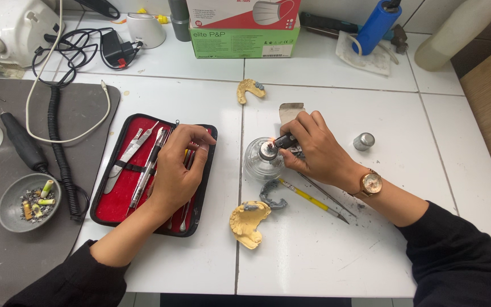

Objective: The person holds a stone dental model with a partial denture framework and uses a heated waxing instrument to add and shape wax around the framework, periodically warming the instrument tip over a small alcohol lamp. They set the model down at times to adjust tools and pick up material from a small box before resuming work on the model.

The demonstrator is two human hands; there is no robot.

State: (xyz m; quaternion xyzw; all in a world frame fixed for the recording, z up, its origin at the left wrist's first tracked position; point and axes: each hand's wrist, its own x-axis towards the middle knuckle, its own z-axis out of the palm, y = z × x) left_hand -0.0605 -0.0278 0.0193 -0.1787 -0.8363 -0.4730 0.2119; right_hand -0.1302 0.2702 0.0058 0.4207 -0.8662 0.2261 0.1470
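Left hand (178,170) fingers curled on instruments in red case (121,196); right hand (313,150) grips lighter (286,141) at glass spirit lamp (261,160), just left.

One camera, worn on the head, looks steeply down onto the white table (325,239). It sits close. No second view.

Both hands low: left (178,170) fingers curled, right (312,149) gripping.

Tool case (121,190) left of burner (259,162)
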